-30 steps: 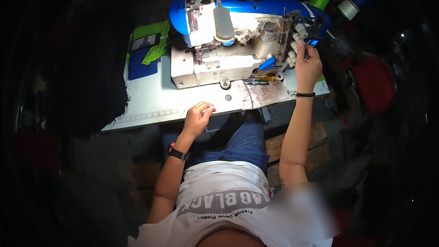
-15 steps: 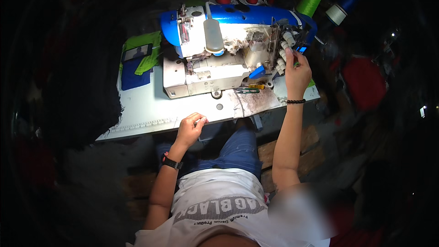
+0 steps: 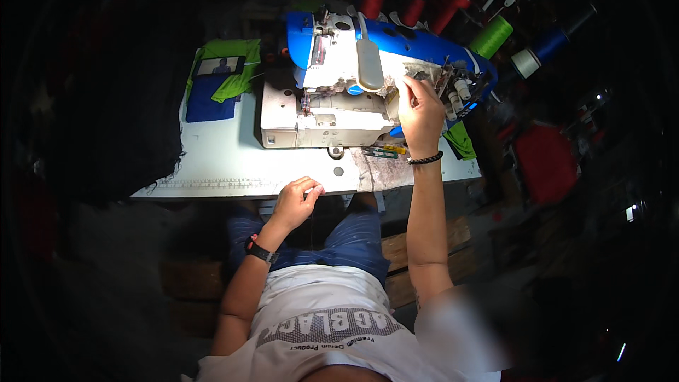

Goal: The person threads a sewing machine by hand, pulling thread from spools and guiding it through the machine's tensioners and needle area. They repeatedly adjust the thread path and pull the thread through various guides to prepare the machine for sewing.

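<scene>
A blue and white overlock sewing machine (image 3: 339, 127) stands on the white table. My right hand (image 3: 422, 117) is raised in front of its right half, thumb and fingertips pinched together close to the machine body. Whatever the pinch may hold is too fine to make out. White tension knobs (image 3: 455, 99) sit just to the right of this hand. My left hand (image 3: 297, 201) hovers at the table's front edge with curled fingers, thumb against the forefinger; anything between them is hidden. Thread snips (image 3: 380, 153) and a yellow-handled tool (image 3: 396, 148) lie below the machine's right end.
Red thread cones (image 3: 372, 1), a green cone (image 3: 491, 37) and a white cone (image 3: 525, 62) stand behind the machine. Left of it, a phone (image 3: 219, 66) rests on green and blue cloth (image 3: 210, 99). Dark fabric (image 3: 120, 113) hangs at the far left. A ruler strip (image 3: 212, 183) runs along the table's front.
My right hand has moved left, from the tension knobs to the front of the machine body. The left hand keeps its curled pose. The whole view has shifted and turned slightly.
</scene>
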Available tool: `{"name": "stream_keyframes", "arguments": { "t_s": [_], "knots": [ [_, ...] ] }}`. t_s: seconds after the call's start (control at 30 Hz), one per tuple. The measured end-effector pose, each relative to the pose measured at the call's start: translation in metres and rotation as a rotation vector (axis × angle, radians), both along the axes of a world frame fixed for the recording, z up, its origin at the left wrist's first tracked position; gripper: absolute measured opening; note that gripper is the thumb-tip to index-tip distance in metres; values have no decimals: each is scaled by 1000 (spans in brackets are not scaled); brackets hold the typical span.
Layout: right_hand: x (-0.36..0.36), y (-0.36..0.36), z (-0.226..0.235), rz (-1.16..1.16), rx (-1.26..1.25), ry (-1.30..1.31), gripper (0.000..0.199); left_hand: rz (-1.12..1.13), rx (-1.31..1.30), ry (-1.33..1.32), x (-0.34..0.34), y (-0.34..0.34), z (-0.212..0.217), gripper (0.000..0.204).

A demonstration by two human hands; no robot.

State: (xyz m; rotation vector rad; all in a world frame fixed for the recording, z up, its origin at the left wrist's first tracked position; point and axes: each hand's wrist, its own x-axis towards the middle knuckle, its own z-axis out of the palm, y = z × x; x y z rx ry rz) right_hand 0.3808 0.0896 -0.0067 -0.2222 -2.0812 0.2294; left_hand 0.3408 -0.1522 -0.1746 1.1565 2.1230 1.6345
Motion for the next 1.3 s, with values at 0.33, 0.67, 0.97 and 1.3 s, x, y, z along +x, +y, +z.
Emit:
{"name": "stream_keyframes", "arguments": {
  "t_s": [0.33, 0.67, 0.97, 1.3],
  "knots": [
    [-3, -5, 6, 27, 42, 12, 16, 16, -26, 12, -2, -7, 3, 15],
    [-9, 2, 11, 10, 104, 0, 12, 19, -38, 4, -3, -6, 0, 16],
    [3, 10, 0, -39, -63, 85, 15, 12, -29, 5, -2, -7, -11, 17],
    [76, 54, -15, -190, -391, 307, 27, 11, -51, -18, -3, -9, -14, 17]
  ]
}}
